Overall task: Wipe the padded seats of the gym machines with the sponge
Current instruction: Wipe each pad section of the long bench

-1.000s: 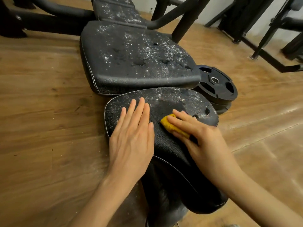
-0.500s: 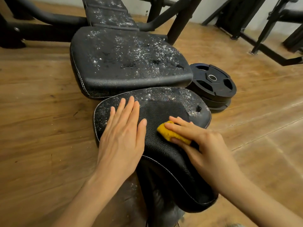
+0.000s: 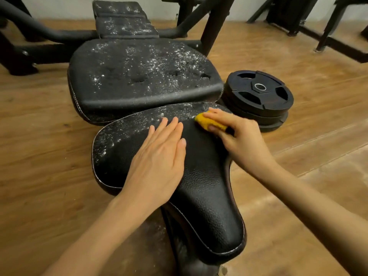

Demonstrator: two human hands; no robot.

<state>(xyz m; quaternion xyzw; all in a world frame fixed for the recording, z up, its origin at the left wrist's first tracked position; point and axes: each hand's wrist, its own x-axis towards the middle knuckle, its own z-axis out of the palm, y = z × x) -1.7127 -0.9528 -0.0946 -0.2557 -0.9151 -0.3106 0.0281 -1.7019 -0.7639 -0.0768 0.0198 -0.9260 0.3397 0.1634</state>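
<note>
A black saddle-shaped padded seat (image 3: 201, 188) fills the middle of the view, its far part speckled with white dust and its near part dark. My left hand (image 3: 159, 156) lies flat on the seat with straight fingers. My right hand (image 3: 239, 140) grips a yellow sponge (image 3: 207, 121) and presses it on the seat's far right edge. Beyond it lies a wider black pad (image 3: 143, 78), heavily dusted, and behind that a smaller dusty pad (image 3: 123, 20).
Stacked black weight plates (image 3: 258, 96) lie on the wooden floor (image 3: 39, 156) just right of the seat, close to my right hand. Black machine frame tubes (image 3: 213, 22) rise behind the pads. More frame legs (image 3: 328, 28) stand at the far right.
My right hand has pushed the sponge away from me, from the seat's middle to its far right edge. The left hand stays flat on the seat. The view has shifted left and closer.
</note>
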